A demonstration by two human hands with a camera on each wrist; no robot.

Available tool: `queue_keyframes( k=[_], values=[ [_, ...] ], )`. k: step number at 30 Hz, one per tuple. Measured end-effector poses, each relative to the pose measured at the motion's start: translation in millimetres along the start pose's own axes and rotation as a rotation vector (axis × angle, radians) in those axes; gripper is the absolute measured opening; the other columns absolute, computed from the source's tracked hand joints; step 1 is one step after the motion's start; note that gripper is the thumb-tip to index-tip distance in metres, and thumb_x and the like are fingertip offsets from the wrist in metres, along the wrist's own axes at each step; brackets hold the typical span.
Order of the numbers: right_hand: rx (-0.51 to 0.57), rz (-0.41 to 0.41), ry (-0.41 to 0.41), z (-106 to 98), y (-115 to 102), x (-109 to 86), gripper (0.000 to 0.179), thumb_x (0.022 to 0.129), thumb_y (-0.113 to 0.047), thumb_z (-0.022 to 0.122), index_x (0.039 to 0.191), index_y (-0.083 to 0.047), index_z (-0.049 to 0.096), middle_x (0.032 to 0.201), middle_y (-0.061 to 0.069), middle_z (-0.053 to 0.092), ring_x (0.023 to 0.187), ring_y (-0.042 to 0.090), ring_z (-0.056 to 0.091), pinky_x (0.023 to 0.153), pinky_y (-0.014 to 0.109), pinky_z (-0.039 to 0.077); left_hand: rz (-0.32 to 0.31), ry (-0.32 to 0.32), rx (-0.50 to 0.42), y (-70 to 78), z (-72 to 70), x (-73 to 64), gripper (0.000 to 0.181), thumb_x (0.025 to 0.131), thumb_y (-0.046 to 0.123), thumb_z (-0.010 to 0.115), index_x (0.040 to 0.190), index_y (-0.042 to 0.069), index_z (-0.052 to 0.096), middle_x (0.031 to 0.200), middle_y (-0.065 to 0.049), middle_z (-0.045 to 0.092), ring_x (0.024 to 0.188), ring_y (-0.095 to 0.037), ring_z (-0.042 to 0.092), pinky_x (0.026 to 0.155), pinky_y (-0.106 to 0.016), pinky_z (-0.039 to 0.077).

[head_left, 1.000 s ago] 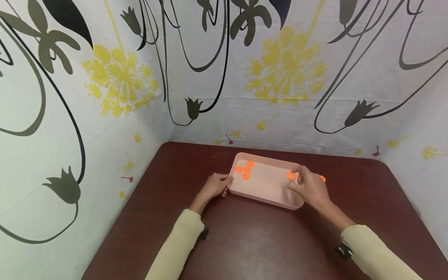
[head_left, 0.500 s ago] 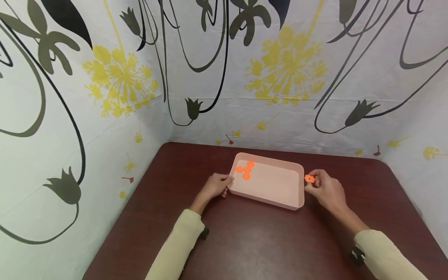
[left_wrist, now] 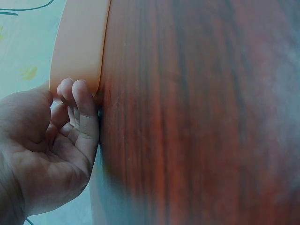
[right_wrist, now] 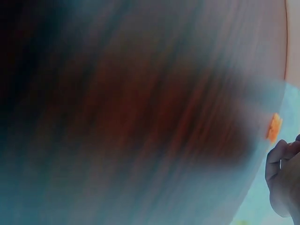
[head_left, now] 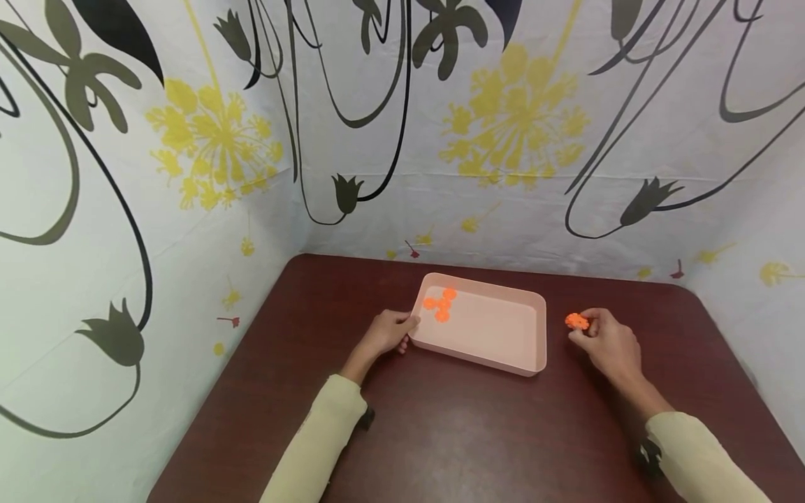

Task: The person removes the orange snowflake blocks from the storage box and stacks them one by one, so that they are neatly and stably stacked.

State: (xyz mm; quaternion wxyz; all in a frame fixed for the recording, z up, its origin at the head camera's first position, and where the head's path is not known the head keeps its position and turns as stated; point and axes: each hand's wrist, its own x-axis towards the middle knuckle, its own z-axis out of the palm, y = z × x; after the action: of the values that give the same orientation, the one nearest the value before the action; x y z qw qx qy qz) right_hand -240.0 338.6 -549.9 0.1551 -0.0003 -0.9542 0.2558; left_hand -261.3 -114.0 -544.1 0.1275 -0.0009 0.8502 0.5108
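A shallow peach tray [head_left: 484, 335] lies on the table, with several flat orange flower-shaped pieces [head_left: 443, 305] grouped at its left end. My left hand [head_left: 385, 332] grips the tray's left end, thumb over the rim; the left wrist view has its curled fingers [left_wrist: 84, 98] against the tray's outer wall [left_wrist: 79, 51]. Right of the tray, my right hand [head_left: 611, 346] pinches an orange flower-shaped piece [head_left: 576, 321] at its fingertips. Whether another piece lies beneath it is hard to tell. At the right wrist view's edge, orange [right_wrist: 275, 127] shows beside the fingers [right_wrist: 280, 150].
The dark reddish wooden table [head_left: 465, 433] runs back to a white cloth wall [head_left: 377, 140] printed with flowers, which also rises along the left and right. Dark wrist-worn devices [head_left: 650, 454] sit at the sleeves.
My right hand has left the tray's right end with an orange piece and moved right, beyond the rim, over the table. My left hand has stayed on the tray.
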Motion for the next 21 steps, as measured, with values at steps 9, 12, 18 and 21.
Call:
queue_keyframes(
  k=[9, 12, 18, 21],
  values=[
    [0.022, 0.019, -0.037, 0.5, 11.2, 9.5, 0.04, 0.089, -0.023, 0.077, 0.12, 0.0, 0.064, 0.078, 0.005, 0.058, 0.06, 0.014, 0.048, 0.053, 0.027, 0.037, 0.001, -0.002, 0.006, 0.7, -0.6, -0.9, 0.036, 0.106, 0.037, 0.064, 0.125, 0.008, 0.075, 0.066, -0.002, 0.06, 0.053, -0.012, 0.06, 0.053, -0.027, 0.061],
    [0.041, 0.013, -0.052, 0.6, 13.6, 12.7, 0.04, 0.09, -0.021, 0.076, 0.12, 0.003, 0.063, 0.076, 0.005, 0.057, 0.059, 0.012, 0.046, 0.053, 0.025, 0.037, 0.0, -0.003, 0.002, 0.3, -0.5, -0.7, 0.036, 0.106, 0.037, 0.065, 0.126, 0.009, 0.075, 0.066, -0.002, 0.06, 0.053, -0.012, 0.06, 0.053, -0.027, 0.061],
    [0.037, 0.016, -0.116, 0.6, 14.2, 17.3, 0.042, 0.092, -0.019, 0.074, 0.124, 0.005, 0.062, 0.08, 0.007, 0.058, 0.062, 0.015, 0.048, 0.054, 0.026, 0.038, -0.005, -0.003, -0.011, 0.4, -1.3, -1.0, 0.035, 0.106, 0.037, 0.065, 0.123, 0.009, 0.075, 0.067, -0.002, 0.06, 0.053, -0.012, 0.06, 0.053, -0.027, 0.061],
    [0.038, 0.026, -0.133, 1.4, 14.2, 19.4, 0.043, 0.092, -0.019, 0.073, 0.124, 0.006, 0.061, 0.081, 0.008, 0.058, 0.064, 0.016, 0.049, 0.055, 0.026, 0.038, -0.002, -0.005, -0.013, 0.5, -1.6, -0.9, 0.035, 0.106, 0.038, 0.065, 0.122, 0.009, 0.076, 0.067, -0.002, 0.06, 0.053, -0.012, 0.06, 0.053, -0.027, 0.061]
  ],
)
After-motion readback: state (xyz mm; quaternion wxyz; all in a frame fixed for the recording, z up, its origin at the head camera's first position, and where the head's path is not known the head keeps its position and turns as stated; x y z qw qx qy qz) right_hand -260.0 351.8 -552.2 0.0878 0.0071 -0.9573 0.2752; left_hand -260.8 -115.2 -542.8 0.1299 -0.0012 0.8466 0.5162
